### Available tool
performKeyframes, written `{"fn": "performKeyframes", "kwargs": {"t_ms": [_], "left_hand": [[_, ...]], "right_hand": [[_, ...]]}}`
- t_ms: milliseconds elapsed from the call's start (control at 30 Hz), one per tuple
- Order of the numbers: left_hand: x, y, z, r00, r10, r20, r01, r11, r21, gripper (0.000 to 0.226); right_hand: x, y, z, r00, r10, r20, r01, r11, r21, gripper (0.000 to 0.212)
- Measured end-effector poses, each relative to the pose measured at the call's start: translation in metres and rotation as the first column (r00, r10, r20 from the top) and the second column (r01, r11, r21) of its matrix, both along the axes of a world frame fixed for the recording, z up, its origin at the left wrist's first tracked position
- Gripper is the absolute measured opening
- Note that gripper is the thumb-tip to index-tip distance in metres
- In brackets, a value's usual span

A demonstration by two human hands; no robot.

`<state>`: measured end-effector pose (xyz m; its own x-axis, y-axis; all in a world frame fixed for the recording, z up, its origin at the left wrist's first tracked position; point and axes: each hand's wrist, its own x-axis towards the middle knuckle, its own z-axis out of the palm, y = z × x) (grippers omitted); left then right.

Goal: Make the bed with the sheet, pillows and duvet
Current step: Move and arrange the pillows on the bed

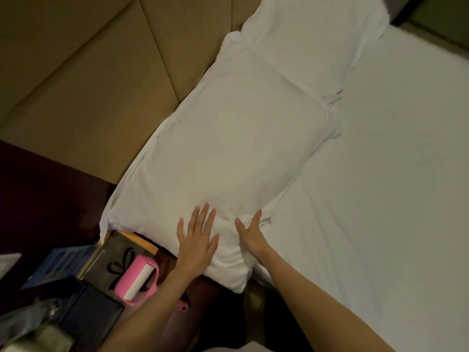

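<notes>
Left hand [196, 241] and right hand [250, 237] press flat, fingers unclenched, on the near pillow [228, 148].

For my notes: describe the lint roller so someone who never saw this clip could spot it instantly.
Start at the white pillow nearest the camera on the bed, then look just left of its near end. The lint roller lies there on a black box with a bow drawing. It alone is bright pink with a white roll; its neighbours are dark boxes.
</notes>
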<state>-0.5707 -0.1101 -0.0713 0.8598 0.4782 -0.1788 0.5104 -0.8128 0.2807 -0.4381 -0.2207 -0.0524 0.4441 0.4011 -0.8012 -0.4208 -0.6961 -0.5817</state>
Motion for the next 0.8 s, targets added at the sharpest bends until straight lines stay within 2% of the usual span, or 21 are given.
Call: {"fn": "performKeyframes", "kwargs": {"t_ms": [167,267,333,433,500,567,633,700,767,800], "left_hand": [[0.017,0.001,0.010,1.000,0.025,-0.011,-0.025,1.000,-0.009,0.061],[0.025,0.003,0.016,1.000,0.012,-0.002,-0.012,1.000,-0.029,0.061],[0.030,0.005,0.020,1.000,0.003,0.010,-0.003,0.999,-0.038,0.061],[0.033,0.006,0.027,1.000,0.004,0.024,-0.002,0.998,-0.056,0.061],[0.035,0.005,0.030,0.999,0.026,0.035,-0.024,0.997,-0.070,0.062],[0.034,-0.001,0.030,0.998,0.055,0.030,-0.052,0.995,-0.080,0.065],[0.030,-0.012,0.024,0.985,0.168,0.028,-0.164,0.978,-0.127,0.069],[0.021,-0.030,0.019,0.927,0.375,0.014,-0.366,0.912,-0.183,0.072],[0.016,-0.051,0.016,0.785,0.619,0.026,-0.596,0.766,-0.243,0.081],[0.016,-0.059,0.017,0.664,0.747,0.012,-0.713,0.638,-0.291,0.088]], "right_hand": [[0.019,-0.018,0.008,0.991,0.112,-0.069,-0.114,0.993,-0.019,0.089],[0.034,-0.028,0.009,0.992,0.125,-0.023,-0.125,0.992,-0.028,0.074],[0.041,-0.033,0.009,0.999,0.042,0.018,-0.040,0.993,-0.107,0.058],[0.048,-0.038,0.008,0.993,-0.047,0.105,0.063,0.984,-0.164,0.019],[0.056,-0.041,0.012,0.986,-0.075,0.146,0.099,0.982,-0.161,0.013],[0.065,-0.044,0.011,0.978,-0.133,0.164,0.158,0.976,-0.151,0.023],[0.078,-0.046,0.009,0.967,-0.201,0.158,0.223,0.965,-0.138,0.036],[0.087,-0.048,0.007,0.960,-0.265,0.095,0.275,0.953,-0.127,0.042],[0.091,-0.050,0.006,0.957,-0.285,-0.047,0.279,0.955,-0.104,0.040],[0.091,-0.050,0.009,0.955,-0.264,-0.135,0.252,0.963,-0.102,0.039]]}}
